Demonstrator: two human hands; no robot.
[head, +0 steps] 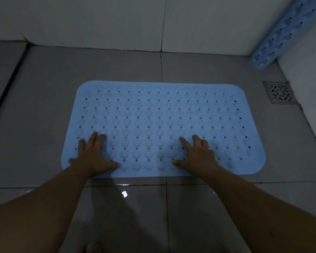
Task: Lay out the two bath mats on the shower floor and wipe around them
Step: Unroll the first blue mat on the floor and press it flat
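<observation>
Two bath mats are seen, and only one is laid out. The flat pale blue rubber mat with rounded corners [162, 125] lies on the grey tiled shower floor [44, 106], its long side across the view. The left hand [94, 154] and the right hand [195, 154] are placed palm down on its near edge, with fingers spread and straight, and nothing is pinched.

To do this step well, the pressure should probably be moved from the near edge toward the far edge, so that the mat sits flat on the wet-looking tiles. The surface is covered with rows of low round bumps and small holes, and it looks soft and flexible. The second blue mat, rolled into a tube [281, 33], is leaned in the far right corner against the white tiled wall [98, 21]. A square metal drain grate [279, 93] is set in the floor, near the right end of the flat mat.
</observation>
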